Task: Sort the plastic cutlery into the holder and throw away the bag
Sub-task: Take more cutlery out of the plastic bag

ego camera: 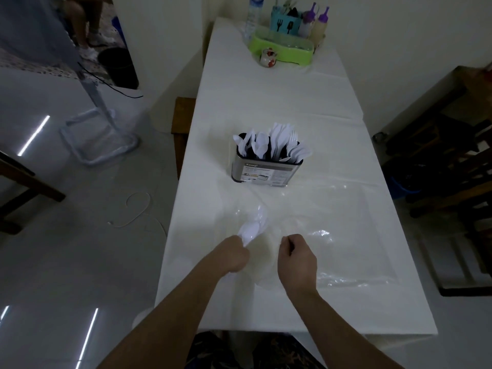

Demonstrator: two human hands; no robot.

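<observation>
The left hand (234, 255) curls its fingers round a light, stiff bunch of white plastic spoons (251, 230) by the handles, seemingly just out of the thin, slippery clear bag (346, 235) lying on the table (266, 102), whose near edge the right hand (296, 258) seems to pinch. The steel cutlery holder (266, 169) stands just beyond, crowded with cutlery, so open slots are tight; a green tray (282, 49) and sauce bottles (316, 22) sit well apart.

A long table (279, 102) draped in white cloth runs up the middle of the frame to plain pale walls (386, 35). At the left lies a glossy grey tiled floor (80, 249) carrying bright streaks of reflected light, with a white metal stand (101, 139) and a dark bucket (118, 66) toward the upper left. Dark wooden chairs (447, 161) crowd the right edge.
</observation>
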